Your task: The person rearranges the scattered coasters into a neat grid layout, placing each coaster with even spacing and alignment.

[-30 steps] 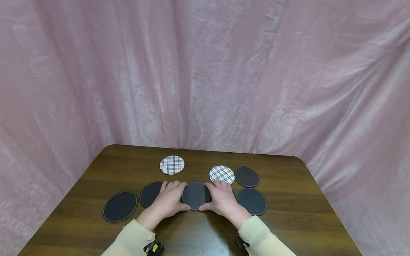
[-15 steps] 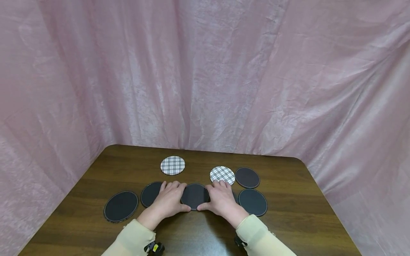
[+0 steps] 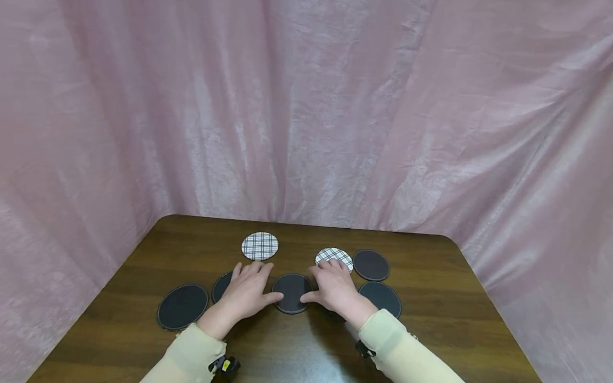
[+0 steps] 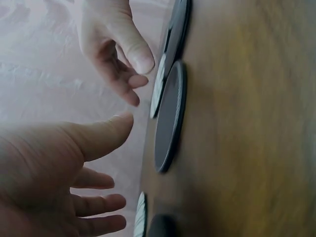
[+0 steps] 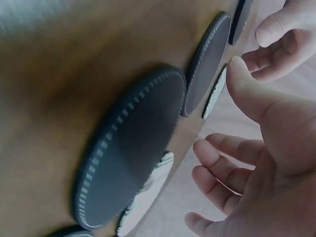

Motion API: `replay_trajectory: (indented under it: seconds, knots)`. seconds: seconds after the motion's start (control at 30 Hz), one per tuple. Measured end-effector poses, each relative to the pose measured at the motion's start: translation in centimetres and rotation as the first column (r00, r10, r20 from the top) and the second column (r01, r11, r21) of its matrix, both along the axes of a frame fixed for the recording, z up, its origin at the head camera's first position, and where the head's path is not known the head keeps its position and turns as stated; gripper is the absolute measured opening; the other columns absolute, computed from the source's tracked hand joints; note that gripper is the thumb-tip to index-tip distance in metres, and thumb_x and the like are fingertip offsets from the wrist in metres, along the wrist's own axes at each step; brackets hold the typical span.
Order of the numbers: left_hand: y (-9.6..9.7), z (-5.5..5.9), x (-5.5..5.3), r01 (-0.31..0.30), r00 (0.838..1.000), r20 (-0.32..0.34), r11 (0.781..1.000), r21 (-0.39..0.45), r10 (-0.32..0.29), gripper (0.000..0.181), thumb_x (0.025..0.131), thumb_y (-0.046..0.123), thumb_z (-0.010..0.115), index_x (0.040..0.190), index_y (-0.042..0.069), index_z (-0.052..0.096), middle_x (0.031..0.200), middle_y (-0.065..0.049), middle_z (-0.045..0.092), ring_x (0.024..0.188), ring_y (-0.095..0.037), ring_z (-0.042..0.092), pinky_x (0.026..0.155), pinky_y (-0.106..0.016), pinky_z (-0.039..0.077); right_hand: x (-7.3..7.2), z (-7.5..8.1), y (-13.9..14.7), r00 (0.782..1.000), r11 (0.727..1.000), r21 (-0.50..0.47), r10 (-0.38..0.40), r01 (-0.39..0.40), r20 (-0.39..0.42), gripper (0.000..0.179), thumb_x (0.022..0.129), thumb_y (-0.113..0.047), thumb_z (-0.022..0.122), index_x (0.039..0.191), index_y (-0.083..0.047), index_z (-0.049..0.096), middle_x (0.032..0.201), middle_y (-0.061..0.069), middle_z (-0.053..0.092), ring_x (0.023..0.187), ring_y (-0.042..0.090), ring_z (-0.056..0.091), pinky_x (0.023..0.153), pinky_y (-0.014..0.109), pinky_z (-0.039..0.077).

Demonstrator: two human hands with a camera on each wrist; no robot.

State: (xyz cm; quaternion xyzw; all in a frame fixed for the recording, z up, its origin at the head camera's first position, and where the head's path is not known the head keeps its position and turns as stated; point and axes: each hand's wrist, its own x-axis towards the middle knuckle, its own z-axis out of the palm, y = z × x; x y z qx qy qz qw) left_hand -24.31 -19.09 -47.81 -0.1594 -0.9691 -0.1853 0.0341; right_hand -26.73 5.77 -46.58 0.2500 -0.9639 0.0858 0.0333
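Note:
A round dark coaster (image 3: 291, 287) with a stitched rim lies flat on the table between my two hands. My left hand (image 3: 246, 293) hovers just left of it, fingers spread, partly covering another dark coaster (image 3: 220, 287). Over on the right, my right hand (image 3: 337, 290) is held above the table with loosely bent fingers, the thumb near the middle coaster. Beneath it sits one more dark coaster (image 5: 133, 143), mostly hidden in the head view. The left wrist view shows both hands raised off the middle coaster (image 4: 170, 118), holding nothing.
White plaid coasters (image 3: 259, 246) lie toward the back, one (image 3: 330, 254) partly behind my right hand. Dark coasters also lie at far left (image 3: 183, 307) and at right, one brownish (image 3: 371, 265), one bluish (image 3: 383, 298). A pink curtain (image 3: 306, 106) hangs behind the wooden table (image 3: 450, 319).
Both hands have let go of the middle coaster's edges and lifted, the left moving slightly left and the right slightly right. The coaster lies about where it was.

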Motion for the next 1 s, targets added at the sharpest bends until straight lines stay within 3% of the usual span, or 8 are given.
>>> replay_trajectory:
  seconds: [0.3,0.63,0.87,1.0]
  knots:
    - [-2.8,1.9,-2.5,-0.065,0.998,-0.027,0.997,-0.044,0.064,0.084,0.100,0.043,0.083,0.160,-0.006,0.050,0.164,-0.031,0.047,0.154,-0.051,0.040,0.123,-0.079,0.020,-3.0,1.1,-1.1,1.000,1.000,-0.023,0.019,-0.019,0.011,0.076,0.093,-0.052,0.089,0.150,-0.007,0.066,0.143,0.014,0.066,0.138,0.040,0.056,0.121,0.062,0.039]
    - [-5.5,1.5,-6.2,-0.120,0.993,0.003,0.992,-0.047,0.120,0.087,0.101,0.046,0.081,0.161,-0.008,0.046,0.167,-0.035,0.040,0.156,-0.052,0.037,0.121,-0.082,0.020,-6.2,1.8,-3.6,0.996,1.000,-0.021,0.004,-0.003,0.088,0.082,0.100,-0.054,0.081,0.160,-0.004,0.055,0.158,0.018,0.057,0.148,0.041,0.050,0.123,0.060,0.038]
    - [-6.5,0.8,-7.8,-0.148,0.986,0.072,0.988,-0.053,0.152,0.091,0.102,0.048,0.080,0.163,-0.009,0.043,0.168,-0.035,0.038,0.156,-0.055,0.035,0.122,-0.081,0.018,-7.5,1.6,-5.6,0.990,1.000,0.012,-0.024,0.023,0.142,0.085,0.101,-0.057,0.078,0.163,-0.005,0.051,0.162,0.017,0.053,0.151,0.040,0.047,0.124,0.059,0.038]
    - [-6.7,0.8,-8.5,-0.160,0.982,0.087,0.984,-0.073,0.166,0.093,0.100,0.049,0.081,0.162,-0.009,0.043,0.164,-0.035,0.043,0.150,-0.057,0.040,0.121,-0.079,0.024,-8.1,1.6,-6.6,0.989,0.999,0.027,-0.029,0.025,0.148,0.085,0.101,-0.057,0.078,0.162,-0.004,0.052,0.160,0.017,0.054,0.148,0.040,0.050,0.122,0.057,0.041]
